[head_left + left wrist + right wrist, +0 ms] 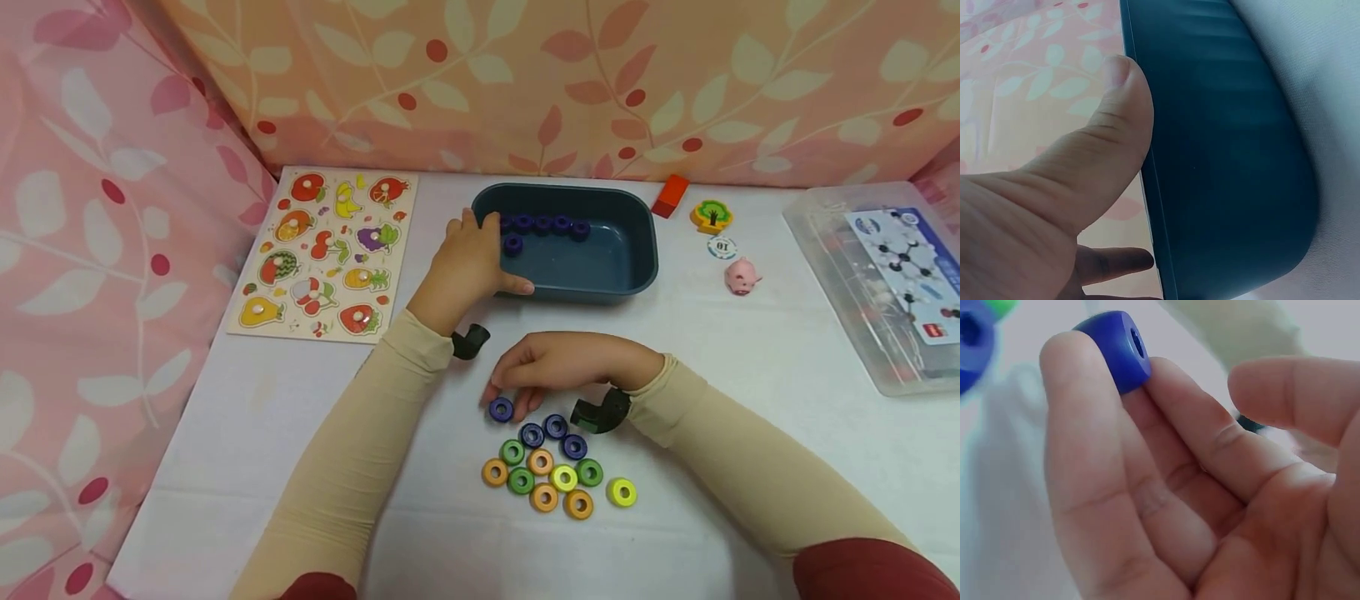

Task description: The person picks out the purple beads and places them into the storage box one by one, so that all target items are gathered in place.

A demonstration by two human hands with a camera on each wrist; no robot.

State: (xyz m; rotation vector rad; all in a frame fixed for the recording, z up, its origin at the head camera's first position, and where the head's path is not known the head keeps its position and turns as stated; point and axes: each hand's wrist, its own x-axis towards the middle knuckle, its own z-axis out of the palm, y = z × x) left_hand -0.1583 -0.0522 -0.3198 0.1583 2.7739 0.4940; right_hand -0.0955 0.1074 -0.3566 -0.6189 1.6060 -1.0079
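Observation:
My left hand [465, 262] grips the left end of a dark teal tub [577, 293]. Its thumb [1129, 106] presses along the near rim, and its other fingers reach over the left rim, partly hidden. Several dark blue ring beads [543, 222] lie inside the tub, mostly in a row along the far wall. In front of the tub, my right hand [570, 362] holds a dark blue ring bead [1119, 350] between its fingertips, with the thumb apart from it. Just nearer sit more dark blue beads [555, 427], beside green [521, 480], orange [543, 497] and yellow ones [621, 492].
A wooden fruit puzzle board [322, 258] lies left of the tub. To the right are a red block [671, 196], a tree piece [711, 217], a round token [722, 247], a pink pig [742, 277] and a clear plastic case [862, 308]. Patterned cloth hangs behind the table.

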